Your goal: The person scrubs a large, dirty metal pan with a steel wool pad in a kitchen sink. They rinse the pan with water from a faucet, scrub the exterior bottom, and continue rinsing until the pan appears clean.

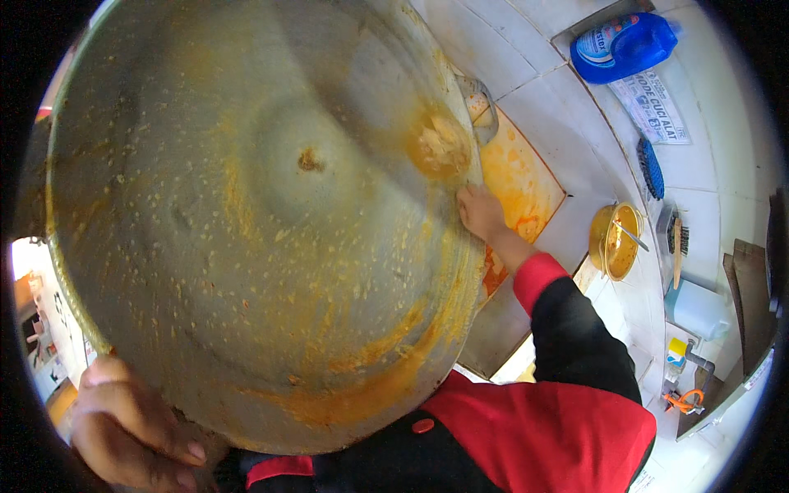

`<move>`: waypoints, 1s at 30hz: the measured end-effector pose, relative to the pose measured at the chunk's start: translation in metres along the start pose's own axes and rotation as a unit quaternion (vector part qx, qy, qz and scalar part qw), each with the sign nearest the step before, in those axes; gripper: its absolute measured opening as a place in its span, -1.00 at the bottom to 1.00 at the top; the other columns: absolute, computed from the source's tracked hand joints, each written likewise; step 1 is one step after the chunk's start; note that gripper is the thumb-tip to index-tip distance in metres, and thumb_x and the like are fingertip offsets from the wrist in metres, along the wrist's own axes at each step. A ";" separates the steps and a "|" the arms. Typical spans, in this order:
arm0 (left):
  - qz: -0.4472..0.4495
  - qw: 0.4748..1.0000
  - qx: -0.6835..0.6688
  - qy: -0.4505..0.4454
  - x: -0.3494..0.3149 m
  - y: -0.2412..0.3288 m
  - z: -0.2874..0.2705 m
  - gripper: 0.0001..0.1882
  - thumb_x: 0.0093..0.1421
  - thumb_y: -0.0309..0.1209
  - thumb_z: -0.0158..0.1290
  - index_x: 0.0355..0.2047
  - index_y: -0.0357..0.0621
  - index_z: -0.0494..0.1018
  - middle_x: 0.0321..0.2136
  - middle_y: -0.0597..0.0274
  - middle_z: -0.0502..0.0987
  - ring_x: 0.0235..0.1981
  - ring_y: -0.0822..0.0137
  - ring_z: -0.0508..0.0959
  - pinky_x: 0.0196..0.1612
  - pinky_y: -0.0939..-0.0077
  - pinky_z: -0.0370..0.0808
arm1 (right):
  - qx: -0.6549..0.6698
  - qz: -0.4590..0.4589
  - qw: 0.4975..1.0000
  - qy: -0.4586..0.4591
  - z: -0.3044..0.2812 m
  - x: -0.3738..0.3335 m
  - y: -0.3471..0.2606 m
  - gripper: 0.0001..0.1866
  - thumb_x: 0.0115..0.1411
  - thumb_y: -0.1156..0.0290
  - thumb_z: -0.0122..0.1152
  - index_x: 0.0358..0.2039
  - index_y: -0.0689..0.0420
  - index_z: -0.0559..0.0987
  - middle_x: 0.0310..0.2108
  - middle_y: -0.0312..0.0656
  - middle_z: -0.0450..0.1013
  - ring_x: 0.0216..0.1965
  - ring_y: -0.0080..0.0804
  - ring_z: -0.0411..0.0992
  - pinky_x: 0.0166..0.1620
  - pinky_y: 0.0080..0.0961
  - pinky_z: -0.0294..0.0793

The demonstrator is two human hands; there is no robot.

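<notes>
A very large round metal wok [288, 271], tilted up in front of me, fills most of the view. Its inside is streaked with yellow-orange residue and wet specks. Low on the left, my left hand [131, 419] is wrapped round the rim. My right hand [483, 212] is closed at the right rim, its fingertips partly hidden. Just above that hand, inside the wok, lies a blurred yellow-brown patch [441, 146] that looks like pooled liquid. A loop handle [486, 115] sticks out from the rim farther up.
Orange liquid [526, 189] covers a tiled patch beyond the rim. To the right are a yellow bowl [616, 242] with a utensil in it, a blue bottle [622, 47], a blue brush [650, 168], a pale blue jug [697, 311] and a tap with an orange fitting [686, 401].
</notes>
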State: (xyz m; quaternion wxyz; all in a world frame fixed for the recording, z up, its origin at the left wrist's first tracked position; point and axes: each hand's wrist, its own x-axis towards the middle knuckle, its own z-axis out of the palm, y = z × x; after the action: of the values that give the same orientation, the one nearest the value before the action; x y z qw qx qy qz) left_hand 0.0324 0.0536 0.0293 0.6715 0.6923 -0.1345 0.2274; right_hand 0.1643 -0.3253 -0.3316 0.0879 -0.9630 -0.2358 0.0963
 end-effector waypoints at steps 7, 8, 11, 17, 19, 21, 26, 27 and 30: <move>-0.033 0.999 0.007 -0.039 0.005 0.000 0.000 -0.72 0.03 -0.50 0.01 -0.47 -0.02 0.07 -0.73 0.20 0.30 -0.78 0.33 0.25 -0.64 0.52 0.25 | 0.240 0.050 0.959 -0.141 -0.034 -0.083 -0.112 -0.96 0.01 0.46 0.04 -0.47 0.06 0.41 -0.39 -0.15 0.39 -0.26 -0.08 0.37 -0.20 -0.17 0.35; -0.033 0.999 0.008 -0.037 0.004 -0.002 0.000 -0.72 0.02 -0.51 0.01 -0.47 -0.03 0.07 -0.73 0.20 0.30 -0.78 0.33 0.25 -0.65 0.51 0.25 | 0.294 0.003 0.943 -0.153 -0.054 -0.100 -0.138 -0.95 0.00 0.47 0.05 -0.47 0.07 0.41 -0.40 -0.14 0.39 -0.27 -0.09 0.37 -0.20 -0.19 0.35; -0.028 0.999 0.016 -0.028 0.001 -0.005 0.001 -0.70 0.01 -0.51 0.02 -0.44 -0.03 0.07 -0.75 0.19 0.30 -0.79 0.32 0.26 -0.66 0.51 0.24 | 0.397 0.003 0.905 -0.155 -0.090 -0.121 -0.156 -0.93 -0.03 0.50 0.07 -0.47 0.08 0.40 -0.42 -0.13 0.38 -0.29 -0.10 0.38 -0.21 -0.23 0.35; -0.017 1.000 0.002 -0.020 0.008 -0.001 0.011 -0.66 -0.03 -0.53 0.04 -0.39 -0.03 0.06 -0.77 0.16 0.31 -0.82 0.30 0.26 -0.70 0.50 0.23 | 0.116 0.093 0.988 -0.032 -0.021 -0.085 -0.034 -0.96 -0.03 0.50 0.04 -0.50 0.09 0.42 -0.42 -0.11 0.38 -0.32 -0.06 0.35 -0.27 -0.20 0.34; -0.007 1.000 -0.005 -0.011 0.009 0.007 0.012 -0.64 -0.05 -0.53 0.05 -0.38 -0.03 0.06 -0.78 0.15 0.31 -0.83 0.29 0.27 -0.71 0.49 0.23 | 0.080 0.097 0.992 0.001 -0.016 -0.071 -0.018 -0.97 -0.03 0.48 0.04 -0.51 0.08 0.43 -0.42 -0.10 0.38 -0.33 -0.06 0.34 -0.27 -0.18 0.34; -0.004 1.000 -0.002 -0.009 0.009 0.009 0.014 -0.63 -0.05 -0.53 0.05 -0.37 -0.03 0.06 -0.78 0.15 0.31 -0.83 0.28 0.28 -0.72 0.49 0.23 | 0.079 0.095 0.992 0.003 -0.013 -0.074 -0.024 -0.98 -0.02 0.47 0.04 -0.51 0.07 0.44 -0.43 -0.11 0.38 -0.32 -0.06 0.34 -0.27 -0.18 0.33; -0.030 0.999 -0.009 0.021 0.002 0.010 0.016 -0.63 -0.05 -0.53 0.05 -0.36 -0.03 0.05 -0.75 0.20 0.31 -0.77 0.28 0.32 -0.69 0.49 0.25 | 0.301 0.000 0.945 -0.126 -0.077 -0.131 -0.116 -0.96 0.00 0.41 0.04 -0.49 0.03 0.46 -0.40 -0.16 0.41 -0.27 -0.07 0.37 -0.27 -0.15 0.37; -0.025 0.998 -0.039 0.031 0.005 0.004 0.020 -0.63 -0.05 -0.53 0.05 -0.36 -0.02 0.05 -0.74 0.20 0.32 -0.77 0.28 0.33 -0.68 0.48 0.25 | 0.327 -0.003 0.937 -0.121 -0.084 -0.136 -0.125 -0.96 0.00 0.41 0.04 -0.49 0.03 0.46 -0.40 -0.15 0.41 -0.27 -0.08 0.37 -0.28 -0.15 0.37; -0.016 0.970 0.230 -0.082 -0.008 0.013 -0.016 -0.76 0.15 -0.51 -0.07 -0.57 -0.05 0.10 -0.64 0.31 0.31 -0.66 0.43 0.30 -0.53 0.62 0.29 | 0.272 0.034 0.957 -0.098 -0.053 -0.124 -0.097 -0.95 0.01 0.41 0.03 -0.49 0.03 0.47 -0.40 -0.14 0.40 -0.28 -0.07 0.37 -0.26 -0.16 0.36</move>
State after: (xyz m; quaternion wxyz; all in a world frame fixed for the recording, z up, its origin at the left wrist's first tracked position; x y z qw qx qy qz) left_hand 0.0171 0.0681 0.0370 0.4845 0.8466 -0.1222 0.1834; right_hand 0.0264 -0.3053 -0.2416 0.3194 -0.8961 -0.1750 0.2537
